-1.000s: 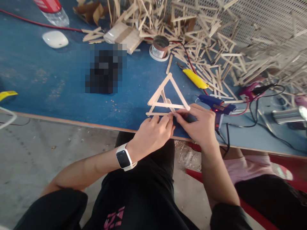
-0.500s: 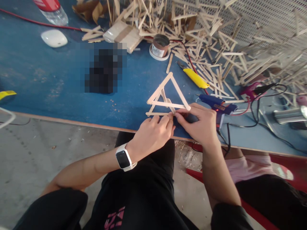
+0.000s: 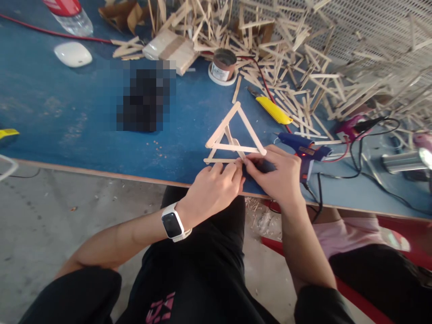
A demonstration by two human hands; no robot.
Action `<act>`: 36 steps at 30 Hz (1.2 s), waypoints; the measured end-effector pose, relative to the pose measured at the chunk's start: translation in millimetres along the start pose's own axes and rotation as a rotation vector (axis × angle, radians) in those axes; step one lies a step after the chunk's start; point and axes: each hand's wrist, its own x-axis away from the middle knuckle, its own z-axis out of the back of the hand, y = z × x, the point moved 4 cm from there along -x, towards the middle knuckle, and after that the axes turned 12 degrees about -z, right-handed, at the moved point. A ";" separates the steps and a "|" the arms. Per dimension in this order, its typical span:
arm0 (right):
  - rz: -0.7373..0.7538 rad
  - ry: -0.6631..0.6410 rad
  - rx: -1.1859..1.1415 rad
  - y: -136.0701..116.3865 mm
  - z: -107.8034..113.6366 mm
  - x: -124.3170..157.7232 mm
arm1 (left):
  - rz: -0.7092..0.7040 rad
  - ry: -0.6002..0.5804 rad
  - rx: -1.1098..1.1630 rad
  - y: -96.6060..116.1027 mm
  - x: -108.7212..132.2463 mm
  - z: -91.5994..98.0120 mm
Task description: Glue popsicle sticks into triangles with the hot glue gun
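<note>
A frame of wooden craft sticks, made of triangles joined by cross sticks, stands at the front edge of the blue table. My left hand, with a white watch on its wrist, has its fingers closed on the frame's lower near corner. Against the same corner, my right hand pinches the craft sticks between thumb and fingers. The fingertips of both hands nearly meet there and partly hide the joint. Just right of my right hand is a blue glue gun with a small red light lit.
A yellow utility knife lies behind the frame. Loose craft sticks are heaped at the back, around a small brown pot. To the left are a white computer mouse and a bottle. Another person's legs show at right.
The whole view has shifted slightly, so everything sits a little further left. Both hands keep their hold on the stick frame with hardly any movement.
</note>
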 end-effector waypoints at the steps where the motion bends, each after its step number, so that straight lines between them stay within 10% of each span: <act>1: 0.002 0.003 0.004 -0.1 0.0 0.0 | -0.002 0.002 0.000 0.1 0.1 0.0; 36: 0.018 0.027 0.012 4.1 -2.4 0.5 | -0.020 0.012 0.003 -1.1 0.1 3.4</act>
